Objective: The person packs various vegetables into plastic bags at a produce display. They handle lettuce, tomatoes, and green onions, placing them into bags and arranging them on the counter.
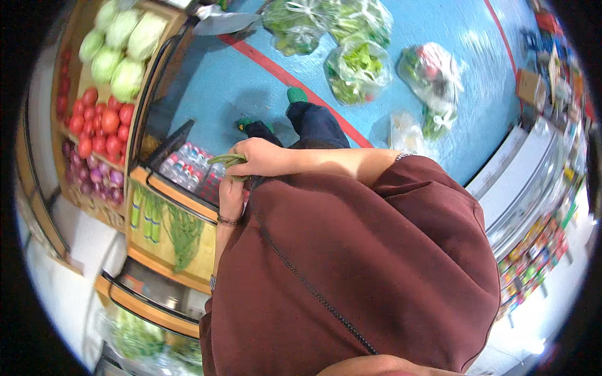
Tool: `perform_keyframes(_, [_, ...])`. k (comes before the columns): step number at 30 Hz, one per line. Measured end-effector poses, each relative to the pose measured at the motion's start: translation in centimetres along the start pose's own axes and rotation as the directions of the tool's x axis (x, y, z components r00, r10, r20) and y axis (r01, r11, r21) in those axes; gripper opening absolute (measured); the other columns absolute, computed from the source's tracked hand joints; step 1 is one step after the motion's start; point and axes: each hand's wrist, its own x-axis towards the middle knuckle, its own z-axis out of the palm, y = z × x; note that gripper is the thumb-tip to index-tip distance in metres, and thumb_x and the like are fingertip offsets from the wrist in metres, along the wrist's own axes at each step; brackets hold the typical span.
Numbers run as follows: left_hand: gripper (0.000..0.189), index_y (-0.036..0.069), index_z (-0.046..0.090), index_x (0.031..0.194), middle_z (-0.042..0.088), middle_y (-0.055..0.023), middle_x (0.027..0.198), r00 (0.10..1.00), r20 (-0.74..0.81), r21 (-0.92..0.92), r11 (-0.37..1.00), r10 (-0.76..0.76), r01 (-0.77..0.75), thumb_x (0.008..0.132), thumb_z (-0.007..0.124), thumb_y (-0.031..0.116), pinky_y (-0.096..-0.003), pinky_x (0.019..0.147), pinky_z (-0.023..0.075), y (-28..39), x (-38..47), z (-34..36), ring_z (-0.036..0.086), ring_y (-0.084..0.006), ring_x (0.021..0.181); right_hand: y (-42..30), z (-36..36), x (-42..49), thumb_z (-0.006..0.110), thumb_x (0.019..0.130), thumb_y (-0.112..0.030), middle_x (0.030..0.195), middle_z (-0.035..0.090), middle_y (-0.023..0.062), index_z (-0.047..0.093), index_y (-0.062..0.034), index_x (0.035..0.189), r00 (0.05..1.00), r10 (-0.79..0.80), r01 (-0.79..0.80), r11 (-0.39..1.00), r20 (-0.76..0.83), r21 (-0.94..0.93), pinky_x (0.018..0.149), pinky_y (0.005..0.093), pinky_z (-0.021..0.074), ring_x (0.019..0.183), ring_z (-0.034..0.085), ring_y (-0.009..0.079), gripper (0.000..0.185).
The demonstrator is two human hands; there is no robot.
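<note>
My right hand (264,157) is closed around a small bunch of long green pods that look like green beans (229,160), their ends sticking out to the left. Just below it, my left hand (232,192) comes up to the same bunch and grips its lower part; its fingertips are partly hidden. Both hands are close together in front of my maroon shirt, beside a wooden produce rack. On the nearest shelf lie bundled green stalks (150,218) and a loose heap of long green beans (183,235).
Upper left, the rack holds cabbages (123,28), tomatoes (101,123) and red onions (96,174). Shrink-wrapped bottles (186,162) stand by the rack. Tied plastic bags of vegetables (360,70) sit on the blue floor (211,98) beyond my feet. A freezer chest (510,178) is at right.
</note>
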Motion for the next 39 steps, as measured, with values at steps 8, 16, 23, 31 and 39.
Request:
perform_keyframes(8, [0.029,0.0,0.055,0.082,0.05,-0.0012,0.067,0.997,0.053,0.161,0.985,-0.064,0.055,0.091,0.04,0.024,-0.0249,0.054,0.0349,4.2,3.6,0.9,0.044,-0.0092,0.06,-0.1,-4.7,-1.2,0.059,0.083,-0.023,0.085,0.061,0.0127,0.056,0.0024,0.098,0.976,0.209,-0.174,0.919,-0.065,0.354,0.07,0.0305,0.0449,0.079,0.055,0.0149,0.029])
perform_keyframes(16, [0.02,0.001,0.055,0.1,0.056,-0.0025,0.074,0.968,0.251,0.36,0.93,-0.018,-0.076,0.089,0.048,0.017,-0.0221,0.061,0.0423,9.1,6.5,6.4,0.051,-0.0089,0.066,1.7,-10.9,-5.3,0.054,0.082,-0.023,0.088,0.056,0.0078,0.055,0.0011,0.1,0.962,0.24,-0.17,0.896,-0.126,0.409,0.074,0.0305,0.0429,0.081,0.052,0.0144,0.03])
perform_keyframes(23, [0.029,0.003,0.051,0.114,0.059,-0.0032,0.084,0.984,0.162,0.294,0.955,-0.079,0.029,0.088,0.053,0.017,-0.0218,0.067,0.0441,8.4,5.7,3.7,0.054,-0.0082,0.073,16.2,-20.4,-15.8,0.058,0.08,-0.017,0.076,0.057,0.0021,0.056,-0.0038,0.098,0.453,0.535,0.085,0.77,-0.713,0.632,0.05,0.0237,0.0412,0.058,0.05,0.0092,0.022])
perform_keyframes(31, [0.026,0.004,0.053,0.106,0.058,-0.0025,0.076,0.966,-0.103,0.263,0.93,-0.239,0.258,0.086,0.054,0.019,-0.0224,0.06,0.0439,-4.8,2.3,-6.2,0.053,-0.0078,0.064,29.0,-26.2,-21.9,0.075,0.063,-0.032,0.113,0.054,0.0179,0.041,-0.005,0.124,0.114,0.329,-0.832,0.547,-0.938,0.091,0.09,0.0399,0.0413,0.108,0.05,0.0289,0.074])
perform_keyframes(39, [0.018,0.01,0.053,0.101,0.058,-0.0011,0.072,0.838,-0.395,-0.155,0.926,-0.376,0.343,0.086,0.054,0.021,-0.0222,0.046,0.0396,-15.4,-6.0,-8.8,0.051,-0.0079,0.054,26.7,-27.4,-13.8,0.068,0.071,-0.029,0.106,0.057,0.0202,0.046,0.0009,0.118,0.479,0.41,-0.698,0.714,-0.776,-0.054,0.083,0.0368,0.0432,0.095,0.056,0.0325,0.061])
